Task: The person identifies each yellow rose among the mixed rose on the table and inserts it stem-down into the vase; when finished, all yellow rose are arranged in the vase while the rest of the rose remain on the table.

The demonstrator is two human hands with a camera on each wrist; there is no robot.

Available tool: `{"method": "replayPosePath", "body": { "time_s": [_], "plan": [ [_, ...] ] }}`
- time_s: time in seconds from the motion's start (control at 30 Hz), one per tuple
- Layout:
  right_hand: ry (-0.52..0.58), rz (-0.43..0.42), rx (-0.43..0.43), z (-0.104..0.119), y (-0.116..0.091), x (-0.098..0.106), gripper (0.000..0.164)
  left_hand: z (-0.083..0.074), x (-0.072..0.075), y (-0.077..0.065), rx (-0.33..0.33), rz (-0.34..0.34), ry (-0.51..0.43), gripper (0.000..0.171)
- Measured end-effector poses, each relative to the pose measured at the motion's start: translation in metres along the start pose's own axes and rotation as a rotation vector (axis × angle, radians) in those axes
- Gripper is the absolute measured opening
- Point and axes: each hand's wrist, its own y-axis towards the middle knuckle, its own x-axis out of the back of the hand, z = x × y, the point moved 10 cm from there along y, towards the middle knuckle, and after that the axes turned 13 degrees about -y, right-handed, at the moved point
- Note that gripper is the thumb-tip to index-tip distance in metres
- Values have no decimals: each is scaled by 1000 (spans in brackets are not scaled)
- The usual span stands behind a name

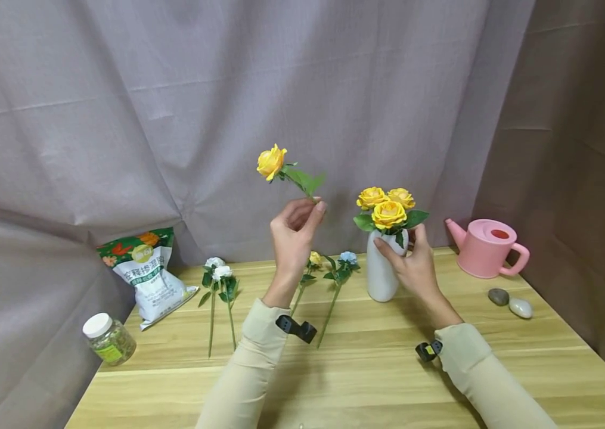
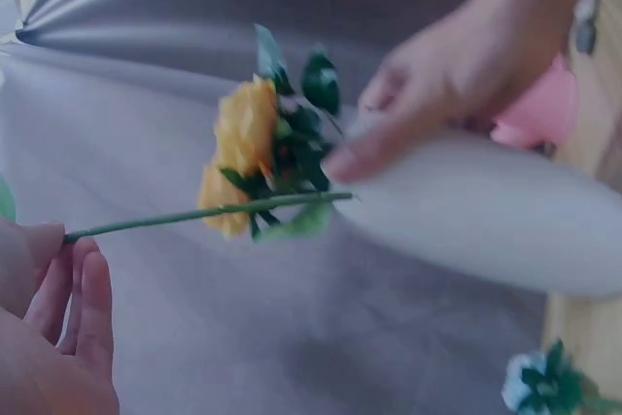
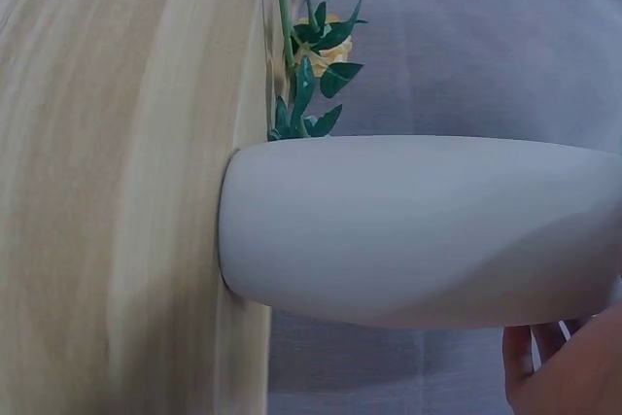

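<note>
A yellow rose with green leaves is pinched by its stem between the thumb and fingers of my left hand, raised above the table. In the left wrist view its stem points toward the mouth of the white vase; whether the tip touches the vase I cannot tell. My right hand grips the vase near its rim, thumb in front and fingers behind. The vase stands upright on the table and holds several yellow roses. Part of its rim is hidden by leaves and thumb.
Behind my left forearm lie another yellow flower and a blue flower. Further left are two white flowers, a printed bag and a lidded jar. To the right stand a pink watering can and two stones.
</note>
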Motion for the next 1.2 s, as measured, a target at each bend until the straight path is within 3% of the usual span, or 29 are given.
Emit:
{"method": "replayPosePath", "body": {
  "time_s": [0.13,0.23,0.43,0.57,0.67,0.77,0.9,1.2],
  "plan": [
    [-33,-32,8,4,0,3,72,-19,-23,1,-12,18,-88,17],
    [-87,-49,2,7,-1,4,73,-24,-40,-3,-8,71,-110,15],
    [-96,-58,-16,8,2,6,77,-26,-69,-7,-55,115,-93,14],
    [-99,-54,-22,8,1,5,77,-29,-83,-6,-116,87,33,15],
    [-118,-43,-43,5,-1,4,77,-32,-90,-5,-191,67,190,15],
    [-123,-34,-64,2,-2,3,76,-35,-96,-4,-271,61,270,14],
    [-111,-31,-71,2,-3,3,76,-37,-100,-4,-331,55,304,13],
    [-102,-32,-59,2,-4,2,76,-40,-100,-5,-397,11,328,11]
  ]
}}
